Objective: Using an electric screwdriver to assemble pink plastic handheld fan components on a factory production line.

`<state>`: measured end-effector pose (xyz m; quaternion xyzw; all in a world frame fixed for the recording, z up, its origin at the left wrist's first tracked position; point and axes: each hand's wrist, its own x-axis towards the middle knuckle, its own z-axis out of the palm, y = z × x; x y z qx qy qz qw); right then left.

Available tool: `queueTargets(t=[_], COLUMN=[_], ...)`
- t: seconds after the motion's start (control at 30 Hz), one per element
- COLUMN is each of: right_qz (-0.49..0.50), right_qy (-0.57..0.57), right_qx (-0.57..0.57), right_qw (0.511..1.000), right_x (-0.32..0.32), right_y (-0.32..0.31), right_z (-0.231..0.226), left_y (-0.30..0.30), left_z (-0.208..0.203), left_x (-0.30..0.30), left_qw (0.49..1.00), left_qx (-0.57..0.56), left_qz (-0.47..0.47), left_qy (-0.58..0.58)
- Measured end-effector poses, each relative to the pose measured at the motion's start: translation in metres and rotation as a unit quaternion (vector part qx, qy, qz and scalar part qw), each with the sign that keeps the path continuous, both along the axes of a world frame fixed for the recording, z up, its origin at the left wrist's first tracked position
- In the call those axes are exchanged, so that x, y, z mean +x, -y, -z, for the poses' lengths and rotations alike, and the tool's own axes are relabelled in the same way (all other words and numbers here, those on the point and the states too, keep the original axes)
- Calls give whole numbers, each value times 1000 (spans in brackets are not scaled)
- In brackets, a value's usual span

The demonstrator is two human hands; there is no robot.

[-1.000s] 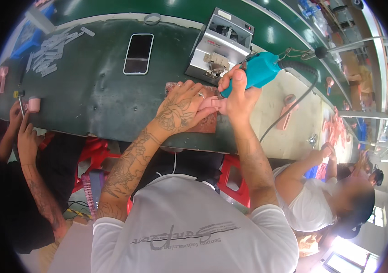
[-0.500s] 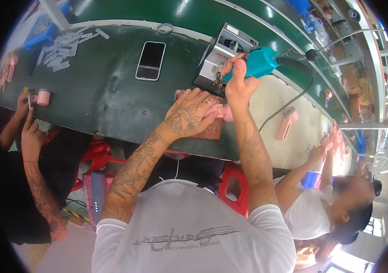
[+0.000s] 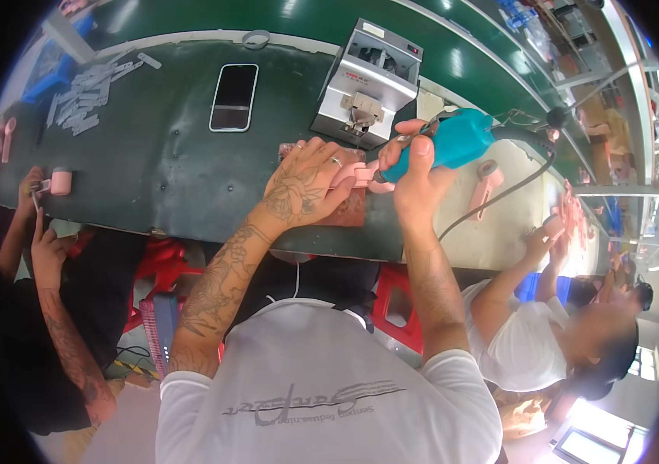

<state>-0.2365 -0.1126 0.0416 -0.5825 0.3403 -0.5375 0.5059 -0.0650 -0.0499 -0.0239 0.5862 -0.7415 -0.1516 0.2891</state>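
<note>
My right hand point(image 3: 422, 178) is wrapped around a teal electric screwdriver point(image 3: 462, 138), thumb up along its side. The screwdriver points left, its dark tip at the pink plastic part point(image 3: 363, 176); whether the bit touches a screw is too small to tell. My left hand point(image 3: 302, 185) lies over that part, fingers bent around its left end and pressing it on a reddish-brown pad point(image 3: 354, 213). The fingers hide much of the part. Just beyond both hands stands a grey metal screw feeder point(image 3: 368, 85).
A phone point(image 3: 233, 98) lies on the dark green mat, left of the feeder. Grey flat strips point(image 3: 86, 93) are piled far left. Another pink part point(image 3: 486, 185) rests on the pale surface at right, by the screwdriver's cable point(image 3: 492, 193). Co-workers sit on both sides, handling pink parts.
My right hand has brought the screwdriver from the feeder's front down to the pink part, tilting it. My left hand stays on the part. The whole view has shifted slightly.
</note>
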Motion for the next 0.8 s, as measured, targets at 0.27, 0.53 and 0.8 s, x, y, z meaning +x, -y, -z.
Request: queueTargets(t=[0.27, 0.53, 0.8], right_qz=[-6, -15, 9], right_qy=[9, 4, 10], right_qx=[-2, -48, -55], right_qw=[1000, 999, 998], right_x=[-3, -3, 4], right_y=[2, 6, 0], right_z=[22, 35, 35], left_y=[0, 2, 2], left_z=[3, -9, -10], left_x=[-2, -4, 1], left_qw=[994, 996, 997], left_qx=[-111, -83, -76], left_qz=[-3, 7, 27], left_qy=[-4, -12, -10])
